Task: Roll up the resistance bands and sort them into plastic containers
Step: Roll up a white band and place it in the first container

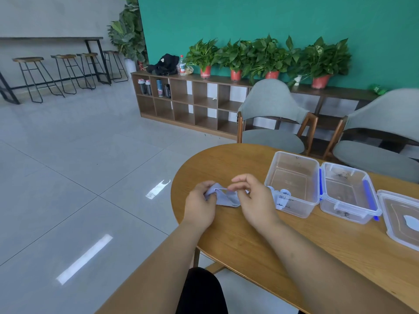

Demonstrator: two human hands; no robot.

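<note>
band: pale lilac flat stretchy resistance band [224, 197], on the oval wooden desk [249, 245] near its left rounded edge, pinched at both ends, sagging loose in the middle
left grip: left hand [199, 206] fingers pressed together on the band's left end
right grip: right hand [254, 198] thumb and forefinger nipped on the band's right end, other fingers spread
bin 1: clear rectangular plastic container [294, 184], lidless, just right of the right hand; rolled pale bands [282, 197] sit in its near-left corner
bin 2: second clear plastic container with blue clips [348, 192], touching bin 1's right side; looks empty
lid: clear plastic lid [399, 217] at the desk's right edge, a pale piece lying on it
risk 1: band is slack, roll likely starts crooked or springs open if either pinch loosens
risk 2: work sits close to the desk's left edge; a dropped band could slide off to the floor
risk 3: wrong bin, since sorting rule isn't visible
writing: dark handwritten marks on both bins' front walls and bases, too small to read
brands: none legible
</note>
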